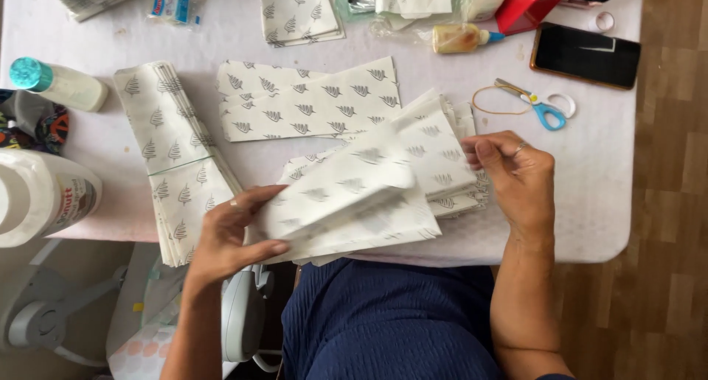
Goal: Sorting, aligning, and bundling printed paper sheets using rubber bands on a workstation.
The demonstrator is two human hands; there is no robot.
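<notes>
Both hands pinch: your left hand (230,240) grips the folded paper bag (346,199), right hand (512,170) nips the stack's (442,151) edge at centre frame; keep corners aligned.

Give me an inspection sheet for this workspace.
Surface: white table, partly covered with paper.
Job's things: white leaf-print paper bags in a loose pile at the front edge; a banded bundle to the left; flat sheets behind.
Clutter: scissors, rubber band, glue bottle, phone, red box, teal-capped bottle, large white bottle.
Hands: left hand grips the pile's near-left corner; right hand pinches its right edge.
Cables: nothing seen.
Surroundings: wood floor at right; a white fan beside the person's lap.
</notes>
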